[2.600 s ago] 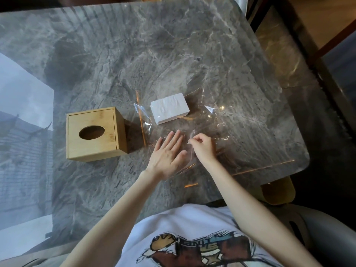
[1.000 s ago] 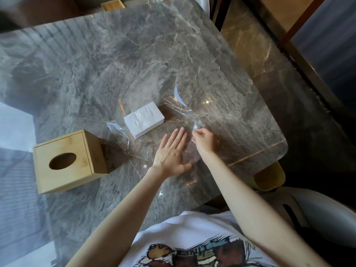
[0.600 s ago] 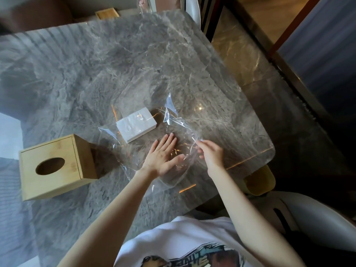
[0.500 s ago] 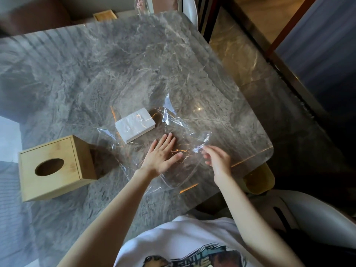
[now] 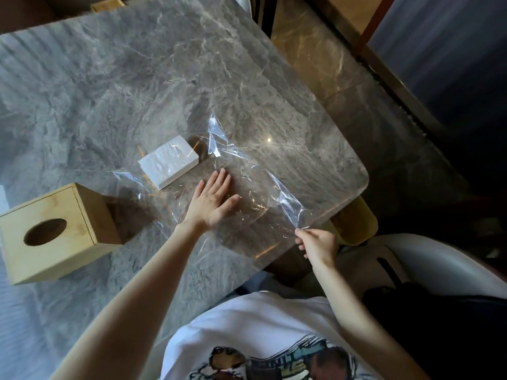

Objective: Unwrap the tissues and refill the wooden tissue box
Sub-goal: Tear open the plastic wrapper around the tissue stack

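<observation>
A white stack of tissues [image 5: 169,164] lies on a clear plastic wrapper [image 5: 263,187] spread over the grey marble table [image 5: 137,78]. My left hand [image 5: 212,200] lies flat on the wrapper, fingers apart, just right of the tissues. My right hand [image 5: 315,242] pinches the wrapper's near right corner at the table's front edge and holds it lifted. The wooden tissue box [image 5: 55,231], with an oval hole in its top, stands at the left, apart from both hands.
The table's rounded corner [image 5: 359,179] is at the right, with a yellow table leg [image 5: 354,226] under it. A white chair [image 5: 425,264] is at the lower right. Polished floor lies beyond the table's right edge.
My right hand has pulled the wrapper's corner toward me and to the right, past the table's front edge, stretching the sheet. My left hand stays pressed on the wrapper. The view has shifted.
</observation>
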